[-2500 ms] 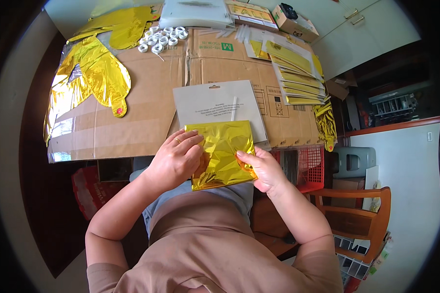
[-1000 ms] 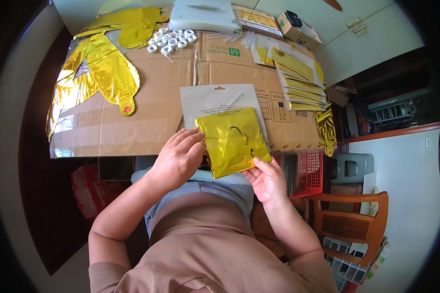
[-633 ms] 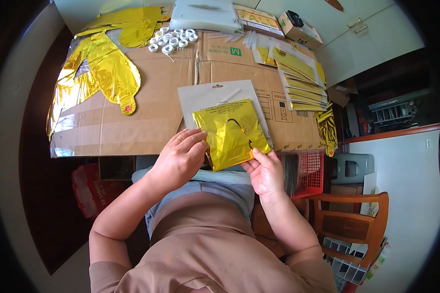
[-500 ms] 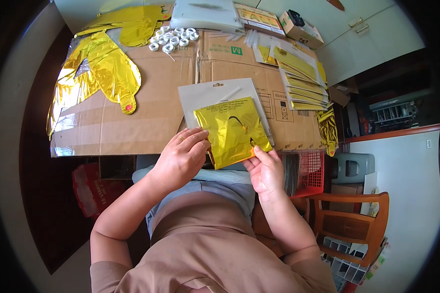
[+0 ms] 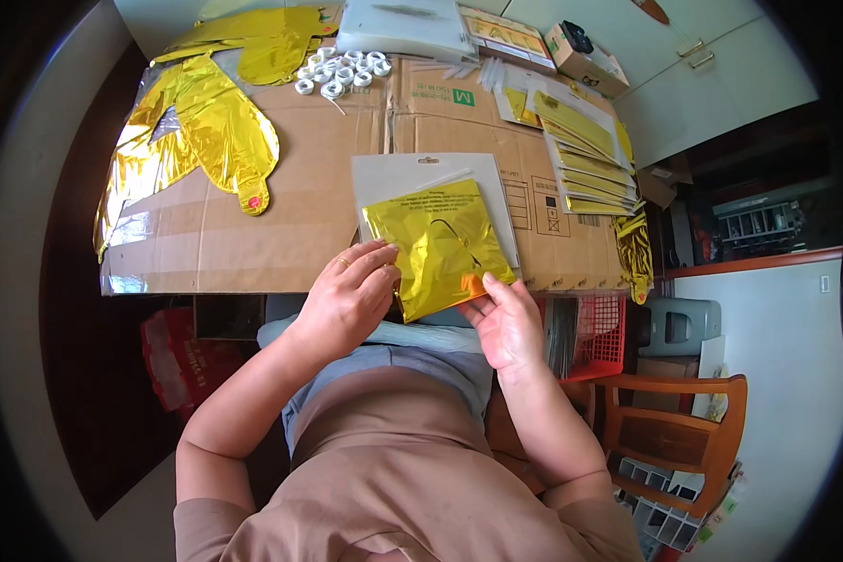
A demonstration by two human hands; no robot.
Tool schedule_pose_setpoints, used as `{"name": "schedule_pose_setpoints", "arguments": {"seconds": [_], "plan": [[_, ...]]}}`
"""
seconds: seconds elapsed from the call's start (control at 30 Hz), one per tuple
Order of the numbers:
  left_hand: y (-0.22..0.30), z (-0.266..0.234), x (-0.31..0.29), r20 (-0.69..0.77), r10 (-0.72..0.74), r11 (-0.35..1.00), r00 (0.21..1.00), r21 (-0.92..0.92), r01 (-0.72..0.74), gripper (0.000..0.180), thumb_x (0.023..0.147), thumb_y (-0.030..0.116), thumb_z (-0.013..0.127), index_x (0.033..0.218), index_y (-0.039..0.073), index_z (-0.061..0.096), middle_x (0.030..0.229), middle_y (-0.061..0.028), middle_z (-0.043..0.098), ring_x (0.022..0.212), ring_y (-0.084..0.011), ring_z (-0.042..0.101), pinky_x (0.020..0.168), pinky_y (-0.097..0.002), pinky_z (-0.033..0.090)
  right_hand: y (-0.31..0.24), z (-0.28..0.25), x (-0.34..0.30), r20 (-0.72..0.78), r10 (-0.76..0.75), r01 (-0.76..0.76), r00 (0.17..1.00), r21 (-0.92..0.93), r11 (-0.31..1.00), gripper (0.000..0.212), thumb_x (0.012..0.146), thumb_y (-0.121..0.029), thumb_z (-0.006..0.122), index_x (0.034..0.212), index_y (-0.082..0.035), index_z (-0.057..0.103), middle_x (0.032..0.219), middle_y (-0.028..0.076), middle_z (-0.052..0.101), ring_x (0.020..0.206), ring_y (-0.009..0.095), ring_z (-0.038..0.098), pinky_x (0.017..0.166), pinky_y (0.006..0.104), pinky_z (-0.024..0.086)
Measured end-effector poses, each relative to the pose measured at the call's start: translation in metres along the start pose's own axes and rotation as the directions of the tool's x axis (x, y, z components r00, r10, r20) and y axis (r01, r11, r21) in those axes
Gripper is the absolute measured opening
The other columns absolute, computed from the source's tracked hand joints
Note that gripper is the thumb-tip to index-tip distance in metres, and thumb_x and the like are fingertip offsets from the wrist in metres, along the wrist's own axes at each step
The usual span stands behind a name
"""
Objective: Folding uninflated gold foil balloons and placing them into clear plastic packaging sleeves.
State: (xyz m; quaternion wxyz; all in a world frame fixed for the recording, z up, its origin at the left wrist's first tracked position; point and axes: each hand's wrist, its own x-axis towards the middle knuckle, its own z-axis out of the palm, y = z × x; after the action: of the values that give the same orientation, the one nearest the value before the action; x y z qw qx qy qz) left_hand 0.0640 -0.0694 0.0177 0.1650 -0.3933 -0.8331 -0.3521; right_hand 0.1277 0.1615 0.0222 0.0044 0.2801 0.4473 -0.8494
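Observation:
Between my hands is a folded gold foil balloon [image 5: 431, 248], a shiny square with small print along its upper edge. My left hand [image 5: 351, 295] is closed on its left edge, fingertips partly hidden. My right hand [image 5: 508, 323] pinches the lower right corner, thumb on top and fingers beneath. Under the foil's upper part a white card [image 5: 384, 173] with a hang hole lies on the cardboard, and a clear straw [image 5: 454, 178] shows just past the foil's top edge. The foil's near part reaches over the table edge above my lap.
Flattened cardboard [image 5: 300, 206] covers the table. Unfolded gold balloons [image 5: 225, 126] spread at left, with white ribbon rolls [image 5: 337, 70] behind. At right are stacked gold packs [image 5: 581, 150] and a hanging gold strip bundle [image 5: 635, 258]. A red basket [image 5: 604, 332] and wooden chair [image 5: 674, 421] stand below right.
The folded balloon has shifted slightly left and away from me over the card, covering more of the straw. Both hands keep their hold. The whole view has shifted a little.

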Motion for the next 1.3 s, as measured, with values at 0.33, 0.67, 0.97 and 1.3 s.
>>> {"name": "schedule_pose_setpoints", "arguments": {"seconds": [0.33,0.67,0.97,1.3], "plan": [[-0.002,0.008,-0.009,-0.037,-0.081,0.990,0.996,-0.121,0.076,0.024,0.084,-0.007,0.068,0.107,0.001,0.065,0.130,-0.0213,0.062,0.114,-0.0363,0.067,0.093,-0.0413,0.057,0.008,0.001,-0.010,0.035,-0.029,0.034,0.999,-0.146,0.989,0.032,0.095,-0.003,0.065,0.125,-0.005,0.052,0.109,0.012,0.068,0.090,0.022,0.071,0.078,0.0393,0.060],[0.012,0.026,-0.029,-0.180,-0.329,0.924,0.927,-0.265,0.277,0.044,0.082,-0.015,0.065,0.122,0.004,0.063,0.154,-0.0269,0.038,0.124,-0.0348,0.063,0.091,-0.0380,0.059,0.015,0.000,0.001,-0.067,-0.077,0.077,0.995,-0.004,0.997,0.026,0.095,-0.003,0.065,0.119,-0.005,0.057,0.110,0.012,0.071,0.094,0.023,0.073,0.077,0.0375,0.063],[0.020,0.027,-0.044,-0.254,-0.387,0.918,0.887,-0.195,0.344,0.055,0.078,-0.012,0.071,0.129,0.007,0.060,0.157,-0.0224,0.036,0.129,-0.0351,0.056,0.093,-0.0394,0.057,0.005,0.006,-0.003,0.060,-0.081,0.099,0.995,-0.413,0.906,0.035,0.094,-0.019,0.075,0.119,-0.003,0.057,0.102,0.009,0.070,0.077,0.013,0.067,0.063,0.0258,0.055],[0.023,0.017,-0.043,-0.184,-0.255,0.946,0.949,0.157,0.284,0.049,0.074,0.003,0.074,0.122,0.012,0.065,0.132,-0.0087,0.065,0.117,-0.0311,0.060,0.096,-0.0435,0.044,-0.012,-0.026,-0.021,0.596,-0.512,0.552,0.619,-0.793,-0.256,0.038,0.079,-0.025,0.086,0.102,-0.005,0.065,0.091,0.011,0.067,0.077,0.029,0.065,0.068,0.0387,0.053]]}}
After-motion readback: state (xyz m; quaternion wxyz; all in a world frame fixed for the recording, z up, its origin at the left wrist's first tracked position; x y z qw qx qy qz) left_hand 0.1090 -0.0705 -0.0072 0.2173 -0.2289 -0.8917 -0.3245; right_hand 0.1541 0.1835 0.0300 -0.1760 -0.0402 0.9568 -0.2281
